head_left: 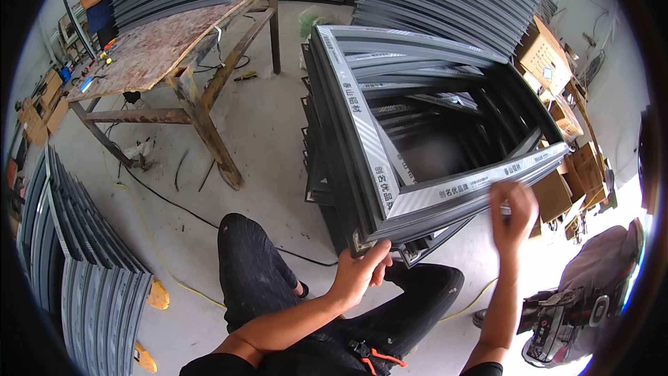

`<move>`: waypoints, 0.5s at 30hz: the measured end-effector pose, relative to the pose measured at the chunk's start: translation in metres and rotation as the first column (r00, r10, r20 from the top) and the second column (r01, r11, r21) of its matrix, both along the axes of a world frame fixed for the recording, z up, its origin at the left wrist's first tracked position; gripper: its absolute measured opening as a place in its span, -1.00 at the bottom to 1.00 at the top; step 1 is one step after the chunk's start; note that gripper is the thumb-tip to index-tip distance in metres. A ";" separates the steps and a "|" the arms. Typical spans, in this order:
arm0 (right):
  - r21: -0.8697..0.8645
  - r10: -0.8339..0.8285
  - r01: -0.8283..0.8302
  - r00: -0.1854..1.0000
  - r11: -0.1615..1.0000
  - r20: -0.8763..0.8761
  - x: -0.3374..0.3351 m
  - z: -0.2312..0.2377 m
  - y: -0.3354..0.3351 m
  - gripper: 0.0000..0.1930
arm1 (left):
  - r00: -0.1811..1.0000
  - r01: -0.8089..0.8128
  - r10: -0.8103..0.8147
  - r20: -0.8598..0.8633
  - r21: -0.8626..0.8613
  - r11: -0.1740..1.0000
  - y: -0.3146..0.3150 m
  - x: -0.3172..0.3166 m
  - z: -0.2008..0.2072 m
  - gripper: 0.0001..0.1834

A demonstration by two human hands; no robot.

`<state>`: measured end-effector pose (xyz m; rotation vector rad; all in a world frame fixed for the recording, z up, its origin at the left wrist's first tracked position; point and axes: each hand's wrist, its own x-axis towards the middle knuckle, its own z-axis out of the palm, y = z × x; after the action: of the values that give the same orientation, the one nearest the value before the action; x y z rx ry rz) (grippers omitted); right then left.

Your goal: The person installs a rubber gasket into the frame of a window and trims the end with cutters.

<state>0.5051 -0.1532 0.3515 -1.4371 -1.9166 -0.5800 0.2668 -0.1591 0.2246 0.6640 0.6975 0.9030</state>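
Note:
A stack of dark grey metal window frames, with printed white protective film on the top one, stands in front of my bent knees. At the near left corner of the stack, my left hand grips a window frame, thumb at the corner and fingers curled beneath. My right hand is closed beside the near edge, toward the right, and smeared by motion. Something small and dark shows at its fingers, too blurred to name. A tool with orange handles lies at my lap.
A worn wooden workbench with metal legs stands at the far left, another person behind it. More frames are stacked at left, others at the back. Cables cross the floor. Cardboard boxes and a bag sit right.

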 end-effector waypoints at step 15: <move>-0.346 -0.210 0.200 0.978 0.917 0.008 -0.001 -0.008 0.066 -0.65 | 0.966 -0.166 0.194 -0.174 0.164 0.973 0.077 -0.115 -0.005 -0.53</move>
<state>0.5039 -0.0871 0.3439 -1.8756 -1.9246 -0.3199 0.1513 -0.0820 0.2191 0.8356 0.8768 1.0765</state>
